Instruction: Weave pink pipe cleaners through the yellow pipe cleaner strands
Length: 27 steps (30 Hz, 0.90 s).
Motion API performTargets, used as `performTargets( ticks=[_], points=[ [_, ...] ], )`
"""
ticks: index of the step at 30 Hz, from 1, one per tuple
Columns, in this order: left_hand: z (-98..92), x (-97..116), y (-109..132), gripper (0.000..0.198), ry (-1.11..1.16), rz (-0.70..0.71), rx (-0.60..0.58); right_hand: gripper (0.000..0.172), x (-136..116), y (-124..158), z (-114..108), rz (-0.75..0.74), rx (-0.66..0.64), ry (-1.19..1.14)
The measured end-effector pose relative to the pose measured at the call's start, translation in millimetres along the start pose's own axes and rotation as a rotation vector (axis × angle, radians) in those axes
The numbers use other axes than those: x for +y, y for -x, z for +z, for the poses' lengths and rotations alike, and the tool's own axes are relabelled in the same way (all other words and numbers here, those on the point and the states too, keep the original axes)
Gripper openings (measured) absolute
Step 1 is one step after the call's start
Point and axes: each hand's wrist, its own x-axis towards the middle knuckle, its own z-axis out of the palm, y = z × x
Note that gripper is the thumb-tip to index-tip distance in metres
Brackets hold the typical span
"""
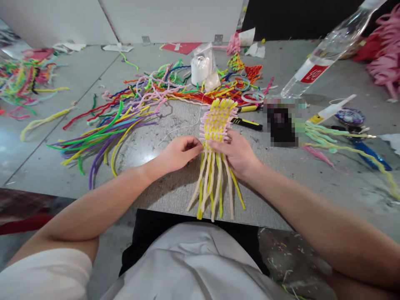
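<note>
A woven strip of yellow and pale pink pipe cleaners [218, 121] lies on the grey table in front of me. Its loose yellow and cream ends fan out toward the table's near edge. My right hand [240, 152] grips the strip's right side, thumb on top and fingers underneath. At the left edge, my left hand [184, 152] is closed, with thumb and index finger pinched at the side of the weave; what sits between those fingertips is too small to make out. A thin white thread [184, 127] curves over the table from near the weave.
Multicoloured pipe cleaners [115, 129] lie to the left and behind. A white spool in a plastic bag [200, 68] stands at the back. To the right are a yellow-black cutter [248, 123], a pixelated dark object [283, 125], a clear bottle [318, 68] and a glue-like tube [334, 110].
</note>
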Motion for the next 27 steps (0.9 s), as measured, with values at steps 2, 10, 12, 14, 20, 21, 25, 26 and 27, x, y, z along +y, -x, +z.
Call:
performTargets(
  ticks=[2, 10, 12, 14, 20, 21, 25, 26, 27],
  points=[
    [1.4, 1, 2, 0.023, -0.065, 0.065, 0.026, 0.062, 2, 2, 2, -0.001, -0.004, 0.04],
    [-5.0, 8, 6, 0.018, -0.378, 0.26, 0.051, 0.072, 5, 1, 1, -0.003, -0.037, 0.055],
    [-3.6, 6, 6, 0.016, -0.411, 0.307, 0.07, 0.072, 5, 0, 1, -0.014, -0.04, 0.058],
    [-0.9, 2, 6, 0.016, -0.42, 0.34, 0.094, 0.075, 5, 0, 2, -0.024, -0.046, 0.044],
    [5.9, -9, 3, 0.017, -0.43, 0.411, 0.183, 0.076, 9, 2, 6, -0.036, -0.036, 0.046],
    [6.2, -9, 3, 0.016, -0.426, 0.415, 0.188, 0.076, 9, 2, 6, -0.036, -0.038, 0.055],
    [6.2, -9, 2, 0.019, -0.335, 0.339, 0.185, 0.076, 8, 1, 4, -0.066, -0.047, 0.098],
    [6.1, -9, 2, 0.023, -0.259, 0.283, 0.159, 0.074, 7, 1, 4, -0.085, -0.055, 0.111],
    [6.0, -9, 1, 0.027, -0.162, 0.222, 0.121, 0.072, 5, 0, 4, -0.107, -0.063, 0.124]
  ],
)
